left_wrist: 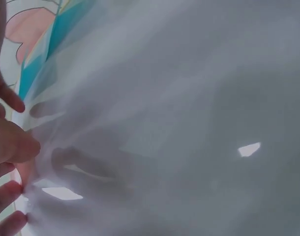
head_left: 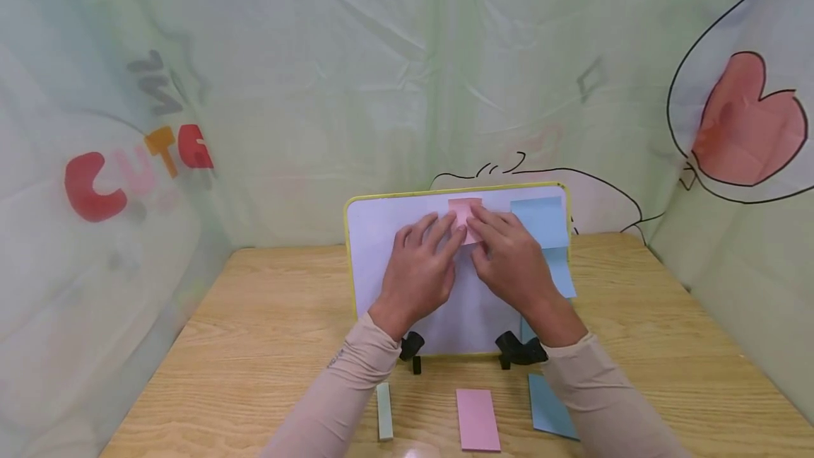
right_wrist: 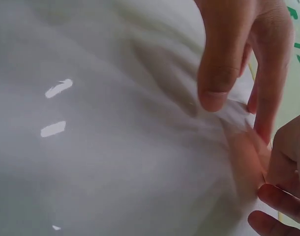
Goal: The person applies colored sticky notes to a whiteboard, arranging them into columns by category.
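A pink sticky note (head_left: 466,208) lies on the upper part of a small yellow-framed whiteboard (head_left: 375,246). My left hand (head_left: 416,271) reaches it from the left, fingers spread, with fingertips on the note's left part. From the right, my right hand (head_left: 518,260) touches the same note with extended fingers, which cover part of it. Blue sticky notes (head_left: 540,221) run down the board's right side, partly behind the right hand and forearm. In the right wrist view the pink note (right_wrist: 244,164) appears at a steep angle between the two hands' fingers.
Black stand feet (head_left: 520,349) support the board on the wooden table (head_left: 267,345). In front lie a pink pad (head_left: 478,420), a blue pad (head_left: 550,407) partly under the right sleeve, and a narrow pale green pad (head_left: 384,412). A printed curtain (head_left: 318,104) hangs behind.
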`<action>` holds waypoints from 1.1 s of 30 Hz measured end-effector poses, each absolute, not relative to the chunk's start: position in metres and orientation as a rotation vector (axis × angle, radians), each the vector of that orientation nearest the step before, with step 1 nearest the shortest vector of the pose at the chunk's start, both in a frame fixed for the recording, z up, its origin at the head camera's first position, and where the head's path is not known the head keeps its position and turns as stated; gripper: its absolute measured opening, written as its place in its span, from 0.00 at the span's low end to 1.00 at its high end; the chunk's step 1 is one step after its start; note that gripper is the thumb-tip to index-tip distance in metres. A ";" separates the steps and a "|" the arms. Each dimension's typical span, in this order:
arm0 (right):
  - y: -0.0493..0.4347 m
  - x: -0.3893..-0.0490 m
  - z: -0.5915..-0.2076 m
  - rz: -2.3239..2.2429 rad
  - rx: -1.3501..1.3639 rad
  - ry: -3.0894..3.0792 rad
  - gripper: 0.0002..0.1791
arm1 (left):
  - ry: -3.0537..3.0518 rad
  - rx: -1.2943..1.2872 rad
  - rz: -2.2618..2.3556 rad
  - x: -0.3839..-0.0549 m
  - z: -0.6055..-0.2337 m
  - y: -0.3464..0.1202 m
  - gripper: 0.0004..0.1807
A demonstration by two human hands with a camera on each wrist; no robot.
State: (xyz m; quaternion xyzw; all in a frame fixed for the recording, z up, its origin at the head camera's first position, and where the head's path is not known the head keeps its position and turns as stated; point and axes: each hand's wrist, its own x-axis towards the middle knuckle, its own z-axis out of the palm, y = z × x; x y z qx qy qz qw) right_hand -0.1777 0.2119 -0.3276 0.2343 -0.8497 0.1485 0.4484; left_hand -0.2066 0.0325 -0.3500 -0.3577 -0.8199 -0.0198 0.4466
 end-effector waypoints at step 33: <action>0.221 -0.192 -0.319 0.204 0.708 -2.040 0.24 | -2.141 -0.870 0.004 -0.198 -0.368 0.039 0.33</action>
